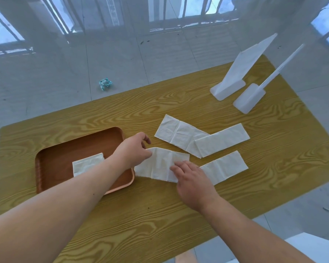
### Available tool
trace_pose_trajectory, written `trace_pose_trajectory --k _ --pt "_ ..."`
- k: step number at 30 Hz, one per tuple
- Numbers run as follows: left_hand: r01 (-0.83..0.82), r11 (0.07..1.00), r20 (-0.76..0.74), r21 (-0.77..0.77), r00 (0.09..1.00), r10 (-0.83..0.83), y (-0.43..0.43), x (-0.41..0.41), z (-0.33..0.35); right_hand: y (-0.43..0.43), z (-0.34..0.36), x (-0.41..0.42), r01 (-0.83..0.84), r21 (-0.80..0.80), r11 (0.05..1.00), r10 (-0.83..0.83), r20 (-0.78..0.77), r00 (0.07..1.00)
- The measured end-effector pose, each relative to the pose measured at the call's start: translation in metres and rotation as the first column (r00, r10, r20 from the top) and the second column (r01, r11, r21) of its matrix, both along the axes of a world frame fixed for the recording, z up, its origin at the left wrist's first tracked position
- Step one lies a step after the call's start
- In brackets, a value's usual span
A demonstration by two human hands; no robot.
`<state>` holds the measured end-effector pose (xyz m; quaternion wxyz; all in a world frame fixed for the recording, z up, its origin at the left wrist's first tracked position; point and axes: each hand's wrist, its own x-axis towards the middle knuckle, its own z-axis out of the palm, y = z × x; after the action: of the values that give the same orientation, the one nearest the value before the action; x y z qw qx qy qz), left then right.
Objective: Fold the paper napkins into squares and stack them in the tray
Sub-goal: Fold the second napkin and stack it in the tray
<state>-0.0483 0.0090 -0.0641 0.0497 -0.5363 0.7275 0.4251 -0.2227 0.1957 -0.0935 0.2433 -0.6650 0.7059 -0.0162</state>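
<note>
While pinching the left end of the long creased white paper napkin (160, 162), left hand (133, 151) lifts that end slightly, grip closed on the edge, probably to bring it over for a fold. Right hand (193, 179) flat and open, grasping nothing, fingertips (176, 166) pressing the napkin's right half to the yellow wood-grain bench (160, 215), likely to anchor it. Just left, touching the napkin's corner, brown rounded plastic tray (51, 160) with one folded white square napkin (86, 165) inside. Beyond, three more unfolded white napkin strips (221, 139), waiting.
</note>
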Motion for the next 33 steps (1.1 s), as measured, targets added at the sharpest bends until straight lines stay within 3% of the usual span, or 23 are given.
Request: trace_pose_trajectory --k 7,11,12,14,17,21,28,33 --pt "-0.145 0.980 -0.160 0.133 0.973 0.166 0.004 -0.022 0.011 -0.003 0.004 0.002 0.016 -0.035 0.999 -0.015 0.025 1.000" --pt "-0.155 0.925 -0.249 0.347 0.936 0.251 0.010 -0.029 0.009 -0.005 0.007 0.000 0.029 -0.048 0.998 -0.027 0.041 0.999" --pt "-0.168 0.924 -0.243 0.345 0.935 0.260 0.011 -0.029 0.008 -0.005 0.007 -0.002 0.041 -0.053 0.998 -0.039 0.041 0.998" --pt "-0.160 0.969 -0.150 0.188 0.970 0.189 0.011 -0.026 0.002 -0.004 0.009 -0.004 0.069 -0.063 0.996 -0.066 0.041 0.997" --pt "0.079 0.993 0.135 -0.083 0.988 -0.068 0.013 -0.016 -0.008 -0.003 0.009 -0.006 0.080 -0.061 0.995 -0.077 0.045 0.996" --pt "0.279 0.948 0.302 -0.153 0.927 -0.224 0.017 -0.014 -0.016 -0.005 0.009 -0.007 0.034 -0.039 0.999 -0.032 0.060 0.998" --pt "0.357 0.925 0.340 -0.129 0.892 -0.297 0.011 -0.018 -0.020 -0.009 0.008 -0.003 -0.018 -0.046 0.999 0.022 0.078 0.997" --pt "0.058 0.998 0.165 -0.005 0.985 -0.057 0.006 -0.012 -0.015 -0.013 0.009 0.009 -0.038 -0.052 0.998 0.044 0.126 0.991"
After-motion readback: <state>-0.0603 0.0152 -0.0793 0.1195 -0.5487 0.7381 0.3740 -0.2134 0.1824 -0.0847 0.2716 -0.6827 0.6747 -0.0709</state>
